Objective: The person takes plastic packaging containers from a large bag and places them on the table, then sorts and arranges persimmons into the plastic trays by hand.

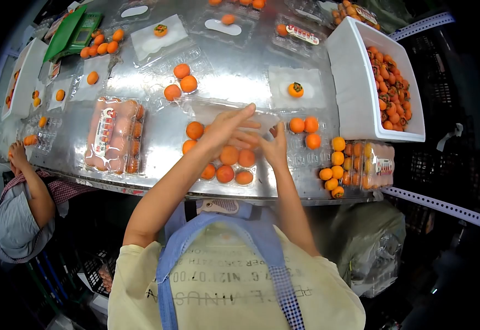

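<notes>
In front of me lies a clear plastic clamshell box (259, 186) with several orange persimmons (229, 155) in it. Its clear lid (196, 105) is folded back on the far side. My left hand (232, 129) reaches over the box, fingers stretched out and apart, and covers some of the fruit. Close by, my right hand (273, 146) is at the box's right side with its fingers spread. I see nothing held in either hand. To the right, another clear tray holds three persimmons (311, 125).
A closed, labelled box of persimmons (113, 135) stands left. At right are a white foam box (350, 82) full of persimmons, loose fruit (337, 158) and a packed box (380, 165). A green scale (80, 36) is at the back left. Another person's hand (18, 154) shows far left.
</notes>
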A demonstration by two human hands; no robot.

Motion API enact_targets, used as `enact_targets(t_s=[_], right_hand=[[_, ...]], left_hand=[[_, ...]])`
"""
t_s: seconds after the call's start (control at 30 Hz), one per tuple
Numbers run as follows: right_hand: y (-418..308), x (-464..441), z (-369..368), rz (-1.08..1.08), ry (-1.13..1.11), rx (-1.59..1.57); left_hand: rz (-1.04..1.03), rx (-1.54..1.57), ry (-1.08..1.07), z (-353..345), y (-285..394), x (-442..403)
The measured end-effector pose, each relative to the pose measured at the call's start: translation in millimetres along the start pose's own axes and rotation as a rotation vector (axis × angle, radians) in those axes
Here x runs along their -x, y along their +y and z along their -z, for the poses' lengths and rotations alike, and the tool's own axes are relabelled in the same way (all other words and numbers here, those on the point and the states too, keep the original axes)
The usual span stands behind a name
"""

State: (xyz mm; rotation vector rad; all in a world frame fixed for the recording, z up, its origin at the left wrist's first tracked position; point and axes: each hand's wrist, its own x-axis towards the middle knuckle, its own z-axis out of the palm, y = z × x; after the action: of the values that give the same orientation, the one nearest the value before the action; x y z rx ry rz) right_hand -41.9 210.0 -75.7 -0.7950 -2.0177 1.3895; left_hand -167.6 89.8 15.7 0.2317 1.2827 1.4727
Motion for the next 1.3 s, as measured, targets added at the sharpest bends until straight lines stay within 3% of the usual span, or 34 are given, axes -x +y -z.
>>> enact_targets(t_s=[0.07,0.2,0.3,0.4,0.5,0.53,0.63,0.77,0.87,0.97,1.3], right_hand=[[17.9,-11.7,-8.5,-0.214,-0.141,-0.19],[17.6,-25.3,-19.5,-0.27,-0.051,-0.097],[-1.7,-27.9,-18.8,-0.215,0.012,-0.063],[-2.1,-26.5,-2.4,-0.206,0.042,0.147],[5.7,-17.0,6.5,-0.169,0.099,0.256],[3.8,-17.5,11.1,-0.251,0.086,0.288],[20.2,-14.5,15.6,-0.209,0.156,0.108],[29.0,-16.4,25.0,-0.264,0.14,0.281],[2.1,-31.0,28.0,-0.413,0.018,0.58],[21.8,-35.4,25.5,-0.279,0.087,0.541],[30.9,-56.0,15.7,-0.246,-0.024,0.548]], left_hand=[[0.008,-0.098,-0.034,6.8,4.7,2.9],[-0.06,-0.277,0.054,31.1,-1.7,18.9],[-0.069,-0.275,0.287,75.8,-23.6,27.5],[-0.345,-0.491,0.717,129.2,-81.9,20.0],[-0.364,-0.551,0.806,145.1,-111.1,24.7],[-0.262,-0.605,0.78,144.4,-113.8,28.2],[-0.156,-0.548,0.608,145.0,-116.1,26.7],[-0.186,-0.715,0.566,134.4,-106.9,21.0],[-0.161,-0.721,0.557,134.7,-104.2,17.1],[-0.151,-0.701,0.562,137.0,-107.1,17.5],[-0.18,-0.599,0.603,131.9,-121.2,32.1]])
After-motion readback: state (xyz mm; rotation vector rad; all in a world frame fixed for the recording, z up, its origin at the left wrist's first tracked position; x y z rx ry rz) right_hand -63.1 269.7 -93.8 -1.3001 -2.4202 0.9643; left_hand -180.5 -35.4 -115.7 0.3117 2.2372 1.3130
